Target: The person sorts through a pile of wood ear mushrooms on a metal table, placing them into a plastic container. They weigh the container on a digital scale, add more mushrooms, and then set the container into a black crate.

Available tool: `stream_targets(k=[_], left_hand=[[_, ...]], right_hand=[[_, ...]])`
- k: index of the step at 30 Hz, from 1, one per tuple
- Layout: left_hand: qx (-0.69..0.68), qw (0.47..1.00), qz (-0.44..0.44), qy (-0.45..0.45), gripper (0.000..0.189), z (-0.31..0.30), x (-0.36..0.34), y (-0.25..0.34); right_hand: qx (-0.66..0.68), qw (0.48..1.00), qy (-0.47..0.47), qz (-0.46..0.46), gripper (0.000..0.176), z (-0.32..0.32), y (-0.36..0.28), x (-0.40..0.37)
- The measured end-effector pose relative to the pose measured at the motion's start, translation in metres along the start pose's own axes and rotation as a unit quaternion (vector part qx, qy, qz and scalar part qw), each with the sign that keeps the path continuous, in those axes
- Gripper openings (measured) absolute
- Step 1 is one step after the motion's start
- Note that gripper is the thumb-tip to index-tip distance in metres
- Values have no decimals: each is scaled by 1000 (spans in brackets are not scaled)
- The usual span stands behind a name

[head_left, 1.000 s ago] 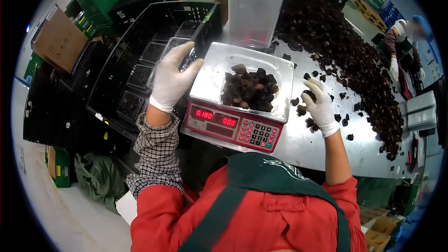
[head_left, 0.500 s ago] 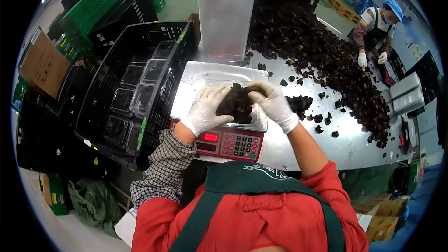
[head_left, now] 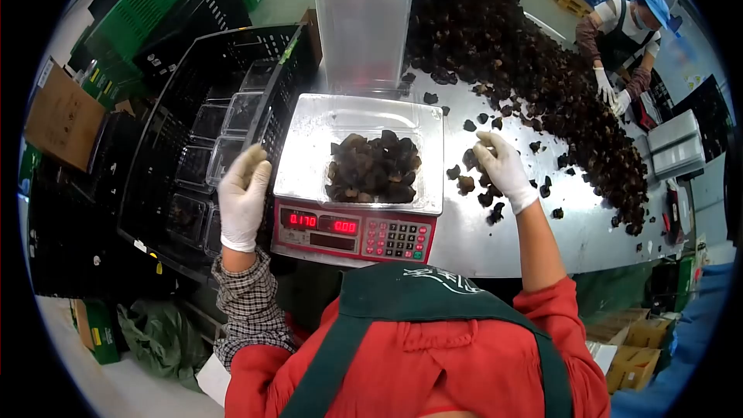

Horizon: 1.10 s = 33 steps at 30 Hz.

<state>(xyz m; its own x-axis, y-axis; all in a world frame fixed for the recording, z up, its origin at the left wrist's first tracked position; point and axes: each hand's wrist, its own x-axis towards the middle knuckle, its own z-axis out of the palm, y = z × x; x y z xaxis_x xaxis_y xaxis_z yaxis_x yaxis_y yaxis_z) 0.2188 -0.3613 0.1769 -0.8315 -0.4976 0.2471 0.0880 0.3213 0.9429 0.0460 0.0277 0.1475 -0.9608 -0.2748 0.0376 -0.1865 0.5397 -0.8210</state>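
On the weighing scale sits a clear plastic box heaped with dark, curled pieces that look like wood ear mushrooms. The red display reads 0.170. My left hand, in a white glove, hovers left of the scale by the crate's edge, its thumb and fingers apart with nothing in them. Right of the scale, my gloved right hand is over the metal table, fingers apart, fingertips right beside a small cluster of loose mushroom pieces. Neither hand touches the box.
A black crate at left contains several clear boxes. Behind the scale stands a tall translucent stack. A large mushroom heap covers the far right of the metal table. A co-worker in a blue cap works beyond it.
Both hands have let go of the mushrooms over the scale and moved apart, left hand leftward, right hand rightward. The pieces now lie in the box, and the display shows 0.170.
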Motion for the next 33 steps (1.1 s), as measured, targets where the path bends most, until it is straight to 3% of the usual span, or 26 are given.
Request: stream_targets(k=[1,2,5,6,11,13,16,17,19,20,21,23,25,26,29,31,32,33], left_hand=[[18,1000,-3,-14,38,1,-4,-6],[45,998,-30,-25,35,3,-8,-6],[53,993,-89,-54,34,-1,-19,-20],[35,991,-115,-65,36,-1,-22,-21],[-60,966,-194,-163,53,21,-32,-14],[-113,953,-208,-190,59,30,-33,-20],[-154,946,-213,-193,80,39,-31,-21],[-168,947,-205,-184,82,38,-32,-20],[-198,938,-217,-185,86,36,-32,-24],[-218,932,-222,-184,79,35,-32,-23],[-238,927,-226,-183,72,35,-31,-21],[-236,923,-246,-181,56,36,-31,-20],[-191,926,-272,-182,39,41,-29,-20],[-269,889,-322,-183,28,41,-28,-20],[-266,888,-322,-192,22,44,-31,-22],[-275,889,-297,-213,23,45,-34,-27],[-255,895,-296,-215,22,45,-35,-23],[-235,899,-297,-220,22,46,-35,-19]], right_hand=[[16,1000,-12,1,38,5,-4,8],[113,991,-41,58,38,8,-13,15],[222,967,-52,118,53,20,-18,41],[257,962,-64,71,65,28,-16,49],[285,940,-148,113,87,63,-30,81],[328,920,-156,150,87,77,-37,91],[495,860,-36,116,75,81,-55,92],[449,889,-91,12,74,71,-54,90],[260,937,-187,-138,55,51,-71,62],[79,946,-151,-275,43,47,-82,41],[-107,904,-108,-399,32,47,-91,18],[-219,872,-158,-408,42,45,-97,-25],[-196,891,-120,-392,43,61,-66,-39],[-174,898,-125,-385,47,60,-64,-41],[-100,937,-92,-321,51,57,-65,-53],[-33,982,-37,-185,52,61,-46,-60],[80,990,-98,-56,48,59,-33,-59],[188,967,-155,78,45,55,-26,-56]])
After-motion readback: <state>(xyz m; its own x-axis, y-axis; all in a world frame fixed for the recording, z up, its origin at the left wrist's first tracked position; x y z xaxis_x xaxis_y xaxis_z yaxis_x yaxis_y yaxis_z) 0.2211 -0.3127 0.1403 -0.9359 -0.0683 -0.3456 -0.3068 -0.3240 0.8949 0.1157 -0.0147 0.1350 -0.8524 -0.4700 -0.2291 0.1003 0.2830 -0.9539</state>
